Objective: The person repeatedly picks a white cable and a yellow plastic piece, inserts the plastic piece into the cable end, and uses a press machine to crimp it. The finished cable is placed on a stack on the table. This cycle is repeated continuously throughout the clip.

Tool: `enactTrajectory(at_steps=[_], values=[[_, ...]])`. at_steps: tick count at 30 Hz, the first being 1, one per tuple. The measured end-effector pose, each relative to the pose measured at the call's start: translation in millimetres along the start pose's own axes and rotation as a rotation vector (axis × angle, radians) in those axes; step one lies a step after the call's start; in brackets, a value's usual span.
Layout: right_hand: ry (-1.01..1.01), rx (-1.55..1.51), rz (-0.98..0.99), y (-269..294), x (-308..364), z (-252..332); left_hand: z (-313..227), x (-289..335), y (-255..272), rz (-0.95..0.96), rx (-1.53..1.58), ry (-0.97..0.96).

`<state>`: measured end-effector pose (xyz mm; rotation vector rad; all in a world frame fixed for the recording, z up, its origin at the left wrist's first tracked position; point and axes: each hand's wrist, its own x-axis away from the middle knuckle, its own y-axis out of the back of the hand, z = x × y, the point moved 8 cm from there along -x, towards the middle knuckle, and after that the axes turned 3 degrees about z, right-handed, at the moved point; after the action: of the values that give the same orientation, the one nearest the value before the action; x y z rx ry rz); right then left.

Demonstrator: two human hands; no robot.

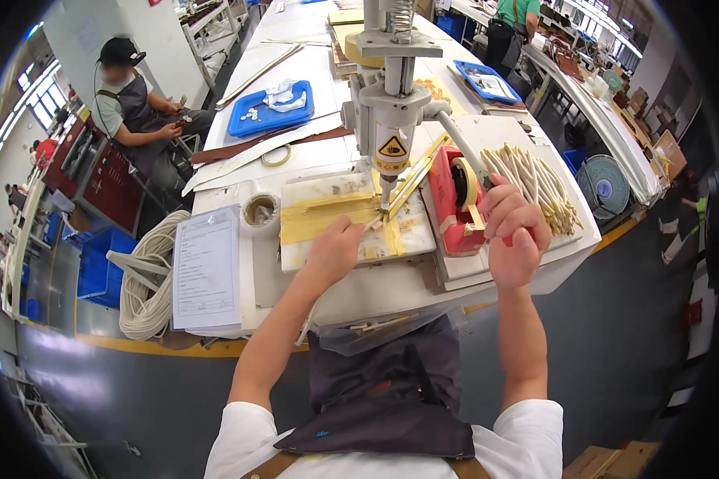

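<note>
My left hand [334, 254] is pinched on the end of a small pale strip [372, 225], just beneath the tip of a grey hand press [393, 120]. Under the tip lies a white marble slab [299, 254], partly covered with yellow tape [319, 217]. My right hand [516, 231] is closed around the lower end of the press lever [462, 144]. Between the press and that hand stands a red tape dispenser [455, 231] with a roll in it. Many pale cords with yellowish ends [531, 188] lie bundled to the right.
Left of the slab stand a tape roll [261, 211] and a printed sheet [208, 267] at the table edge, beside a coil of cord [148, 295]. A blue tray [272, 112] with small pieces lies farther back. A seated person [140, 112] works at left; another stands far right.
</note>
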<state>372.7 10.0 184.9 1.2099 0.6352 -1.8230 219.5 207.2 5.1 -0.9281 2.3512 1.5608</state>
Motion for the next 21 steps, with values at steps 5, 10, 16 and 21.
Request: enactTrajectory(at_steps=[5,10,16,21], values=[[-0.232,-0.089,-0.029,7.0,-84.1,-16.5,10.1,-0.2,9.0,-0.04,0.072,0.085],[-0.399,-0.11,-0.138,10.1,-187.1,-70.3,21.8,3.1,12.7,-0.086,0.145,0.247],[-0.277,0.358,-0.011,9.3,-153.5,-59.7,36.7,10.1,18.9,-0.235,0.275,0.429],[-0.451,0.861,0.41,-43.7,24.2,-89.9,36.3,10.1,16.5,-0.256,0.314,0.438]])
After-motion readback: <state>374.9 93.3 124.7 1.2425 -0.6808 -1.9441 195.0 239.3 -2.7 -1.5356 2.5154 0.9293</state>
